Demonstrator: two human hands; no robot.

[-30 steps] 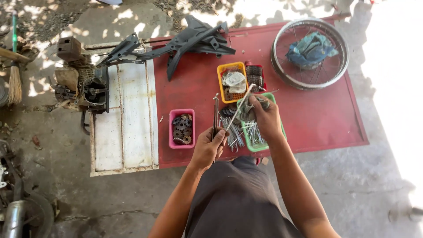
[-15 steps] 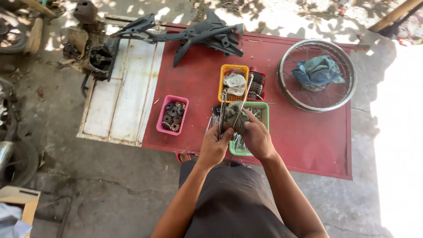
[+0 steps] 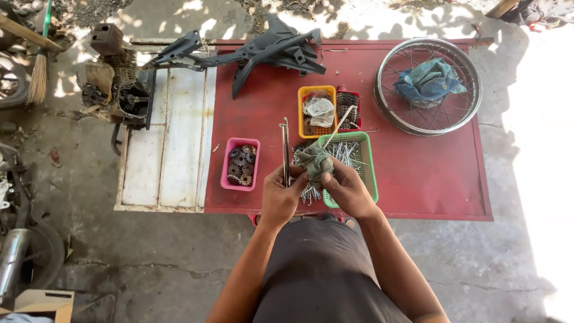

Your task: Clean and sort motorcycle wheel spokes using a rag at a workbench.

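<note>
Left hand (image 3: 281, 194) is closed around a small bunch of thin metal spokes (image 3: 286, 149) that stand straight up; how many are in the bunch cannot be told. Right hand (image 3: 347, 190) is closed on one gray-green rag (image 3: 313, 161), with one more spoke (image 3: 339, 124) sticking out of it on a slant. Both hands are close together, just over the near edge of the red table (image 3: 418, 173).

Four baskets sit on the table: one green basket (image 3: 366, 167) full of spokes right behind the hands, one pink basket (image 3: 239, 163) of gears to the left, one yellow basket (image 3: 317, 110) and one small red basket (image 3: 348, 106) farther back. One wheel rim (image 3: 427, 87) with a blue cloth (image 3: 427, 81) in it lies on the right. One black frame (image 3: 263, 51) lies at the back.
</note>
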